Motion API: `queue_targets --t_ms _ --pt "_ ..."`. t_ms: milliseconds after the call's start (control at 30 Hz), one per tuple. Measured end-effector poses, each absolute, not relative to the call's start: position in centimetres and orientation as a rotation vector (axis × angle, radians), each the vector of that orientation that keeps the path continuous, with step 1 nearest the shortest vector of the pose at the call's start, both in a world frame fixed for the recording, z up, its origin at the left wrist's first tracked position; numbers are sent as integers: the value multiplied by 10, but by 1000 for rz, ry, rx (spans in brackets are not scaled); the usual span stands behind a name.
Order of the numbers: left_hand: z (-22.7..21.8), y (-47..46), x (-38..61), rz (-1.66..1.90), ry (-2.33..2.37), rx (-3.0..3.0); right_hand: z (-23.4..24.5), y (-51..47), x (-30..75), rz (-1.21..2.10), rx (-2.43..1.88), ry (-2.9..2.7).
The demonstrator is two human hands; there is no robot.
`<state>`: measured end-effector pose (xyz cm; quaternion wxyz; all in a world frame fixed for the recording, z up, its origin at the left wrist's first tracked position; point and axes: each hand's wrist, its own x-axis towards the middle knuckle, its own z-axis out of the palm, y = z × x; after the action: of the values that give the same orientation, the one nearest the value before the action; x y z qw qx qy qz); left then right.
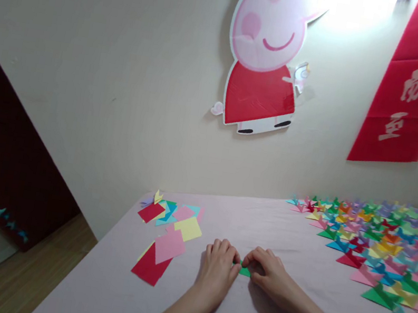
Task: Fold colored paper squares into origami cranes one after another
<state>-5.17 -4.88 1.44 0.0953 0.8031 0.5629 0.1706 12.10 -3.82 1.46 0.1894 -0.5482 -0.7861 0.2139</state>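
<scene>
A small piece of green paper (245,271) lies on the pale pink table cover between my two hands, most of it hidden under the fingers. My left hand (219,265) rests palm down at its left side, thumb and fingertips pinched on the paper's edge. From the right, my right hand (268,270) grips the other side with thumb and curled fingers. How the paper is folded cannot be made out. Left of my hands, loose square sheets lie overlapped, among them a pink sheet (170,246), a red sheet (150,267) and a yellow sheet (189,228).
Many folded paper cranes (387,261) in mixed colours stand in rows along the table's right side. A yellow folded piece (158,197) sits at the far left corner. Behind the table (98,293) rises a wall with a cartoon pig cutout (261,96) and a red banner (410,104).
</scene>
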Motion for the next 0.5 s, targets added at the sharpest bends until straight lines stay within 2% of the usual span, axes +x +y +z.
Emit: queue_targets --t_ms 500 --pt "18 -52 -46 490 1761 2185 22 -41 132 715 -1398 -2244"
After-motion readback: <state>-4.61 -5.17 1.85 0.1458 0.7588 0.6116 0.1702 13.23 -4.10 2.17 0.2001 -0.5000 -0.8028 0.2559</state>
